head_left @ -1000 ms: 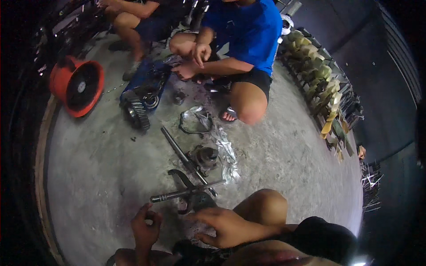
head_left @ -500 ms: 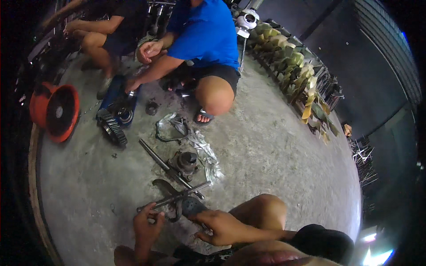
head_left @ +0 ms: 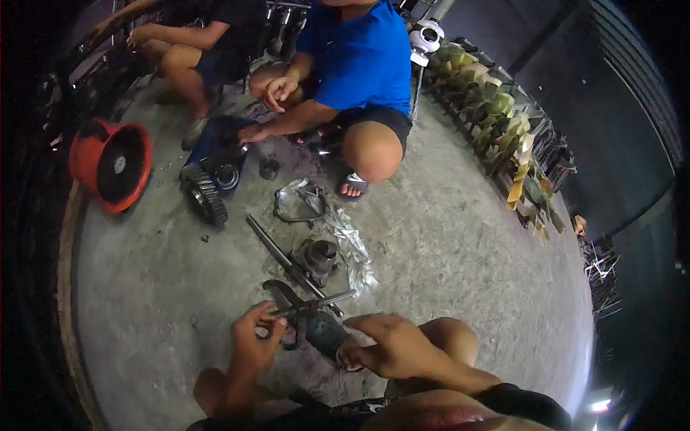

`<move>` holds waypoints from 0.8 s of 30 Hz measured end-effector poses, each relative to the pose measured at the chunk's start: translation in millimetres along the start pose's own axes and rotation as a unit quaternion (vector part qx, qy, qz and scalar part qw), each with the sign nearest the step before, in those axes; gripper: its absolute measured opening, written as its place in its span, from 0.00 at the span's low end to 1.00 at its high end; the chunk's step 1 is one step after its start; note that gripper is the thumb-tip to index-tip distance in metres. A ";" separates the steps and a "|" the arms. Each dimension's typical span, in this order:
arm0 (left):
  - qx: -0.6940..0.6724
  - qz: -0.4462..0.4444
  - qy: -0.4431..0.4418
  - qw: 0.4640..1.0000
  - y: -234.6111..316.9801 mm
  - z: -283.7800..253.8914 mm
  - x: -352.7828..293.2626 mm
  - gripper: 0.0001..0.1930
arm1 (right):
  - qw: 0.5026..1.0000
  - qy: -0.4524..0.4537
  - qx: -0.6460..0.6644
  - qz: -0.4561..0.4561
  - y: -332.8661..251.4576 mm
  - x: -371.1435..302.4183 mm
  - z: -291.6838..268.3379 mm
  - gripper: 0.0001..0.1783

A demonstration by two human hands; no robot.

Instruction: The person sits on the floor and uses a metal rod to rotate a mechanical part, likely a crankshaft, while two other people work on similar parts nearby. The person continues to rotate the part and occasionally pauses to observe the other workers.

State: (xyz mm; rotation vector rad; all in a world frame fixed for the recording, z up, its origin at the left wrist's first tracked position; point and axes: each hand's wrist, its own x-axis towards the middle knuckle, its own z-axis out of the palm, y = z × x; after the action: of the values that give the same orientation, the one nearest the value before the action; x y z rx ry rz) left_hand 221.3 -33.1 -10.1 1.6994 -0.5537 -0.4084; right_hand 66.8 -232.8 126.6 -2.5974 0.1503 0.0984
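My left hand [head_left: 255, 341] is closed around one end of a slim metal rod [head_left: 334, 297], pinched between thumb and fingers. The rod lies across a dark curved metal piece [head_left: 284, 293], whose lower arm runs down beside my foot. A dark perforated clog [head_left: 325, 335] covers that foot. Over the clog's right side is my right hand [head_left: 392, 346], its fingers stretched out and apart, with nothing visible in it. Just beyond, a longer metal bar [head_left: 277, 248] rests on the floor alongside a dark round metal housing [head_left: 318, 260].
A person in a blue shirt [head_left: 366, 65] squats ahead, one hand at a blue tray [head_left: 231, 140]. A gear [head_left: 206, 201] leans there, near an orange fan [head_left: 115, 165]. A metal loop [head_left: 300, 208] and silvery sheet [head_left: 351, 241] lie mid-floor. Propellers [head_left: 510, 122] line the right side.
The whole view has shifted, moving the scene rightward. My left hand still grips the rod, whose near end no longer shows beyond the fingers. My right hand has drawn back, exposing more of the clog.
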 end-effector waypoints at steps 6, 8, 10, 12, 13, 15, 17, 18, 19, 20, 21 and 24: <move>-0.011 -0.002 0.041 0.999 -0.8 -2.8 -1.7 0.19 | 0.994 -0.049 0.029 -0.092 -18.4 10.7 -27.3 0.29; 0.004 -0.019 0.044 0.999 -9.0 -1.0 -1.1 0.19 | 0.990 -0.081 0.054 -0.099 -19.4 12.5 -26.1 0.28; 0.017 -0.032 0.049 0.998 -21.2 1.0 3.9 0.20 | 0.986 -0.137 0.067 -0.065 -19.0 13.7 -21.2 0.29; 0.039 -0.060 0.065 0.995 -38.8 -12.3 2.7 0.19 | 0.976 -0.130 0.000 -0.175 -10.5 7.1 -8.6 0.29; 0.036 -0.072 0.073 0.994 -52.1 -15.7 5.6 0.19 | 0.966 -0.126 0.021 -0.224 -5.6 5.6 -2.5 0.29; 0.060 -0.092 0.097 0.989 -65.9 -20.5 6.1 0.17 | 0.955 -0.122 0.055 -0.263 -5.9 4.2 0.0 0.29; 0.081 -0.057 0.164 0.981 -77.2 -27.4 11.7 0.16 | 0.952 -0.125 0.088 -0.266 -12.4 4.4 -7.0 0.28; 0.064 -0.016 0.207 0.976 -86.8 -23.1 11.5 0.16 | 0.948 -0.121 0.088 -0.280 -7.3 1.9 -10.4 0.32; 0.110 0.017 0.212 0.971 -86.0 -19.4 11.2 0.17 | 0.945 -0.118 0.097 -0.291 1.9 -3.7 -11.8 0.35; 0.151 0.065 0.208 0.964 -85.1 -11.8 20.5 0.17 | 0.947 -0.103 0.094 -0.290 6.1 -1.6 -14.0 0.36; 0.186 0.060 0.189 0.962 -82.8 -8.5 20.8 0.18 | 0.947 -0.090 0.092 -0.295 5.8 1.1 -16.1 0.36; 0.309 0.043 0.112 0.943 -76.7 2.9 11.0 0.22 | 0.955 -0.083 0.103 -0.264 -1.2 4.9 -26.5 0.33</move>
State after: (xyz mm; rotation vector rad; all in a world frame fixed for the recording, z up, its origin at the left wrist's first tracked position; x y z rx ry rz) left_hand 239.3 -30.5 -85.5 2.2758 -0.6234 0.0397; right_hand 73.0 -245.8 149.5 -2.3195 -0.5624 0.0987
